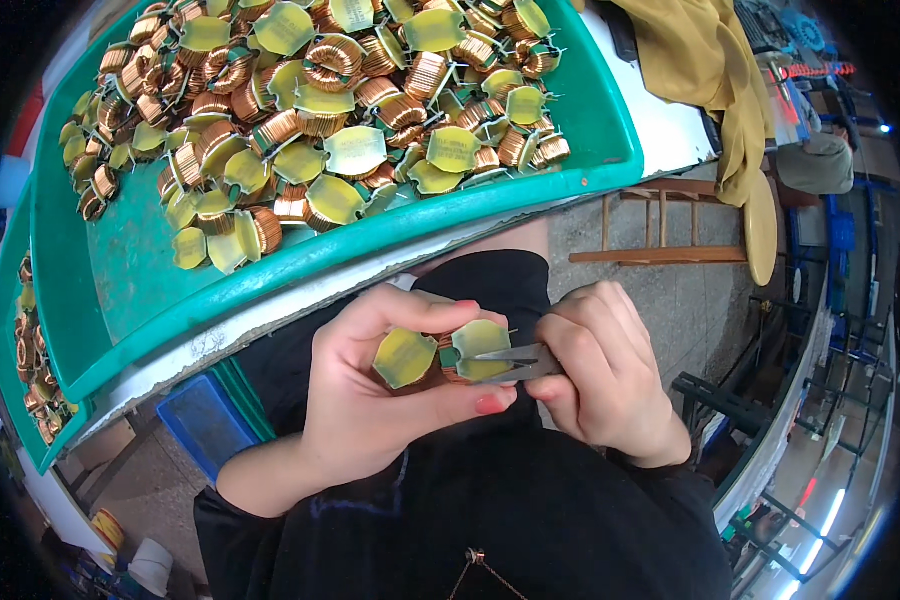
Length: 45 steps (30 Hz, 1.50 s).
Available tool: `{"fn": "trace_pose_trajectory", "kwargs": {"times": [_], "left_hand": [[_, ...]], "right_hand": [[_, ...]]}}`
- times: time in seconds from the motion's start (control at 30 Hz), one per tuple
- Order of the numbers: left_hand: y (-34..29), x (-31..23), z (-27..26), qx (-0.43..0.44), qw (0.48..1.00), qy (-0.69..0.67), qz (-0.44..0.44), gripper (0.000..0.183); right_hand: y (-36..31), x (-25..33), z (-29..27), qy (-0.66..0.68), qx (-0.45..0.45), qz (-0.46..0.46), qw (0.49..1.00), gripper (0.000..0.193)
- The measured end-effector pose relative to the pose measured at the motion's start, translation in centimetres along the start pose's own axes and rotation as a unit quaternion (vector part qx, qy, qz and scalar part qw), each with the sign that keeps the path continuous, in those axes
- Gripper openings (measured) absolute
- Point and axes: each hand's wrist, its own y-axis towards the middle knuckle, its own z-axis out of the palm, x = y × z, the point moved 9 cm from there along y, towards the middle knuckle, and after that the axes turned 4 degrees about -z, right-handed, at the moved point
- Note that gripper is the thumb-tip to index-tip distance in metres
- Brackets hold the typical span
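My left hand (pixel 355 375) is closed around two copper-wound toroid coils, side by side over my lap. Each carries a yellow-green plate: the left coil (pixel 405 358) faces plate up, and the right coil (pixel 482 345) sits between thumb and fingers. My right hand (pixel 605 370) is shut on a pair of grey metal pliers (pixel 518 362) with narrow, slightly parted jaws. Their tips reach over the right coil's plate; I cannot tell whether they grip a wire. The handles are hidden in my fist.
Beyond my hands, a green tray (pixel 370 228) heaped with similar coils rests on a white table (pixel 660 125). A second green tray (pixel 45 440) with more coils stands at the left. A blue bin (pixel 207 425) is below; a wooden stool (pixel 660 255) and yellow cloth (pixel 705 60) are at right.
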Motion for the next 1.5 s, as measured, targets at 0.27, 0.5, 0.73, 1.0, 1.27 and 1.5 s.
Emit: {"fn": "trace_pose_trajectory", "kwargs": {"times": [0.27,0.5,0.73,1.0,1.27,1.5], "left_hand": [[-0.2,-0.3,0.0,-0.021,1.000,0.011,0.001,0.046],[-0.1,-0.2,-0.4,-0.029,0.998,0.052,-0.005,0.046],[0.2,0.4,-0.4,-0.041,0.999,0.033,-0.011,0.046],[0.3,-1.0,-0.1,-0.027,0.989,0.119,0.085,0.045],[0.1,-1.1,0.0,-0.028,0.998,0.048,-0.002,0.051],[0.0,-0.9,-0.2,0.003,1.000,-0.010,-0.010,0.052]], "right_hand": [[0.3,0.6,0.1,-0.038,0.042,-0.037,0.998,0.027],[0.8,0.2,0.4,-0.043,0.033,-0.062,0.997,0.026],[0.5,0.0,0.4,-0.049,0.021,-0.071,0.996,0.026],[0.5,-0.1,0.7,-0.052,0.041,-0.035,0.997,0.036],[1.1,-0.8,0.1,0.112,0.005,-0.028,0.993,0.028],[0.9,-0.4,-2.8,0.115,-0.083,-0.028,0.989,0.025]]}}
